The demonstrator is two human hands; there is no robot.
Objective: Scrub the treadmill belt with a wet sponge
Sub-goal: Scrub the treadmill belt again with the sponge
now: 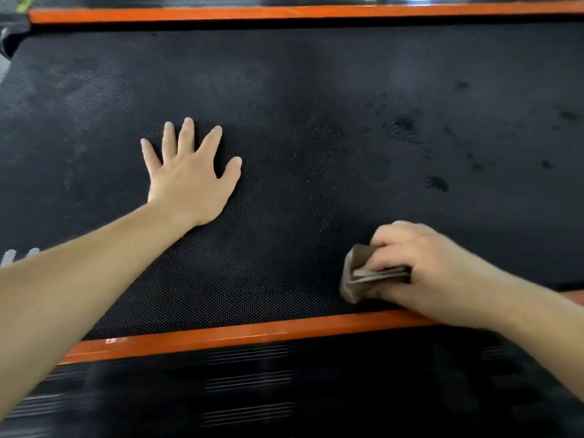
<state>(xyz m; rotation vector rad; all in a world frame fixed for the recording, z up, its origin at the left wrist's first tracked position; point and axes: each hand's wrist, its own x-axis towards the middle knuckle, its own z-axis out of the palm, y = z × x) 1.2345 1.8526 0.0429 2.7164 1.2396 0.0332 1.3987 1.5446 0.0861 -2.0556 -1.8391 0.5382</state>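
Observation:
The black textured treadmill belt (316, 105) fills most of the head view. My left hand (189, 175) lies flat on it at centre left, fingers spread and straight. My right hand (420, 263) grips a folded greyish-brown sponge (355, 273) and holds it down on the belt close to the near edge at the right. Most of the sponge is hidden under my fingers. Dark wet blotches (437, 183) dot the belt to the upper right of that hand.
An orange strip (252, 333) borders the belt on the near side, with a black ribbed side rail (252, 390) below it. A second orange strip (284, 12) runs along the far side.

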